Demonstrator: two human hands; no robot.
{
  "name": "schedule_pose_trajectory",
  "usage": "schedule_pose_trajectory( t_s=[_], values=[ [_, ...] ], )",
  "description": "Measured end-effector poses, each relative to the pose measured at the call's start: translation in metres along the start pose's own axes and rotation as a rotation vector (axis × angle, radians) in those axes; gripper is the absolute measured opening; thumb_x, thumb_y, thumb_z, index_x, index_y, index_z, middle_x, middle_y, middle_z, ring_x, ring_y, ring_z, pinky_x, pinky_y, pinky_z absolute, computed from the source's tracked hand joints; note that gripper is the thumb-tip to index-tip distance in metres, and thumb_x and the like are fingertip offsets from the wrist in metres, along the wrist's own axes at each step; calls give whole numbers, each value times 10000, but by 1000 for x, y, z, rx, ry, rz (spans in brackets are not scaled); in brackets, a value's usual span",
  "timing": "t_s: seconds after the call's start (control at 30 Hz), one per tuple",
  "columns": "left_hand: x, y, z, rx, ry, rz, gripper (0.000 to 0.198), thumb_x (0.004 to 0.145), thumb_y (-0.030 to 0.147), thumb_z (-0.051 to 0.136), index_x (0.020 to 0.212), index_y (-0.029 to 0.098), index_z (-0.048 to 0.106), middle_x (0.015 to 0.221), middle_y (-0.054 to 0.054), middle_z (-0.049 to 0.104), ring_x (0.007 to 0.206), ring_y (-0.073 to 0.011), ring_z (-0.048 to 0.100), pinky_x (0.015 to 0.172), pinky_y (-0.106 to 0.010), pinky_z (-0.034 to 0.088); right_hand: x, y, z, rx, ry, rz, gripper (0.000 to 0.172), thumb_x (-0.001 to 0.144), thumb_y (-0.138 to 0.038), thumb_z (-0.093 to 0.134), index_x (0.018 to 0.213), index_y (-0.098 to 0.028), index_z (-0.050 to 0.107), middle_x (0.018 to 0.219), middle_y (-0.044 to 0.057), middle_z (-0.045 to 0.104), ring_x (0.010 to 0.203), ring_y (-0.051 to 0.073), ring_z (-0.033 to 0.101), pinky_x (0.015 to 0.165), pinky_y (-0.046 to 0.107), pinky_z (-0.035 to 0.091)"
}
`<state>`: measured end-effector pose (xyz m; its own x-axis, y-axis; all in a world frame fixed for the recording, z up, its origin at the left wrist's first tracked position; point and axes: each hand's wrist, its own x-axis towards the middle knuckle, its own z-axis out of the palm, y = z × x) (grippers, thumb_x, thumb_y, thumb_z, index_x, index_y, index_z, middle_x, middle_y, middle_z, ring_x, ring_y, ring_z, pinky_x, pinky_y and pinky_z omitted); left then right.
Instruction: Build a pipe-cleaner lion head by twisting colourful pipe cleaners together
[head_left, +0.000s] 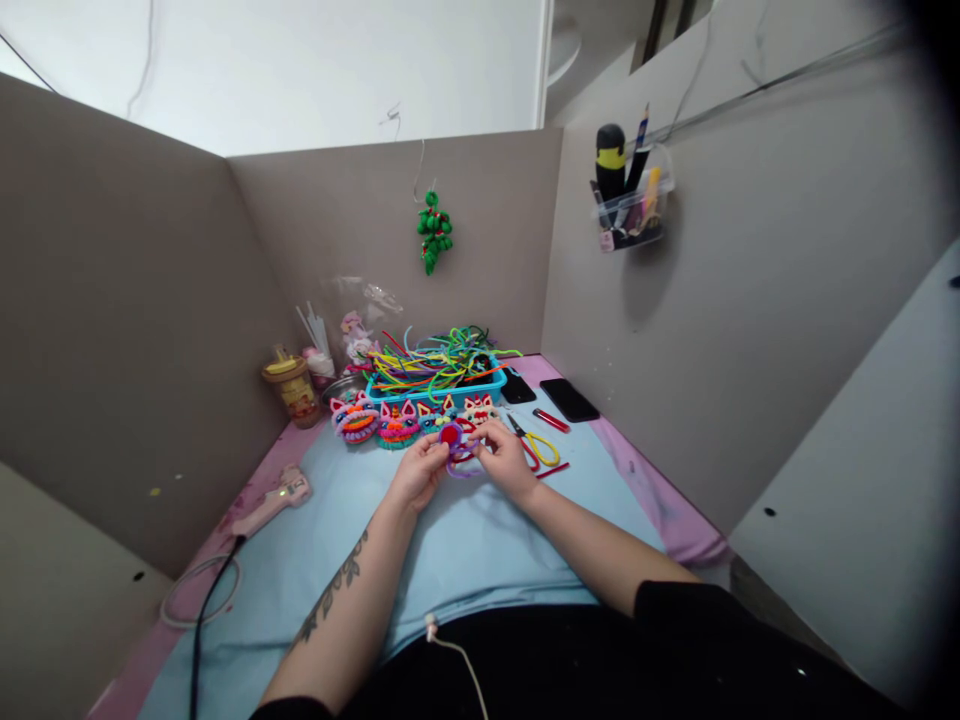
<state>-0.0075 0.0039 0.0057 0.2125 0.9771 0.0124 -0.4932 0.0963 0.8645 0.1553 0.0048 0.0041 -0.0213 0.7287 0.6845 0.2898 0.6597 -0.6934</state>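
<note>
My left hand [417, 472] and my right hand [504, 458] meet over the blue mat [450, 550], both pinching a small pipe-cleaner craft piece [454, 446] with a red round centre and purple loops. The fingers of both hands are closed on it. Just behind the hands stands a row of finished pipe-cleaner animal faces [397, 420] in pink, orange and red. Behind those, a blue tray [439, 385] holds several loose coloured pipe cleaners.
Yellow-handled scissors [536, 445] and a red tool [551, 420] lie right of my hands, with two dark phones [568, 400] beyond. A pink glue gun [274, 497] with its cord lies at left. A cup [292, 388] stands at back left. Grey partition walls enclose the desk.
</note>
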Motion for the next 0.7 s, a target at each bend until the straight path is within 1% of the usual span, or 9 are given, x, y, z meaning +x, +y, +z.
schedule_pose_trajectory(
  t_s=[0.2,0.3,0.4,0.57,0.7],
  values=[
    [3,-1,-2,4,45,66,375,589,236,789,907,111,634,768,-47,681,656,-112,611,642,-211,461,-2,-1,-2,-43,35,-35,158,764,-181,541,907,-197,607,832,38,599,717,150,545,619,273,453],
    [2,0,-2,3,60,62,376,579,244,794,896,115,639,762,-43,678,660,-117,613,658,-224,464,-2,-1,-3,-85,62,-107,112,788,-184,525,862,-201,607,821,39,606,762,165,561,672,299,466],
    [0,1,1,4,54,41,384,572,247,798,897,119,638,778,-44,680,685,-131,620,704,-256,474,-2,-1,-5,-127,74,-165,109,793,-178,519,836,-204,616,840,49,618,826,185,570,735,332,467],
    [-2,2,3,12,32,23,367,591,238,788,903,122,634,802,-54,683,722,-141,628,708,-258,478,-2,1,-6,-170,93,-187,130,791,-164,515,861,-203,617,873,57,627,879,198,568,800,361,458],
    [-1,0,1,19,14,19,348,601,236,781,898,129,634,811,-53,686,714,-141,629,706,-263,481,-2,2,-5,-160,59,-204,145,772,-140,508,838,-205,620,851,50,633,868,196,570,808,364,455]
  ],
)
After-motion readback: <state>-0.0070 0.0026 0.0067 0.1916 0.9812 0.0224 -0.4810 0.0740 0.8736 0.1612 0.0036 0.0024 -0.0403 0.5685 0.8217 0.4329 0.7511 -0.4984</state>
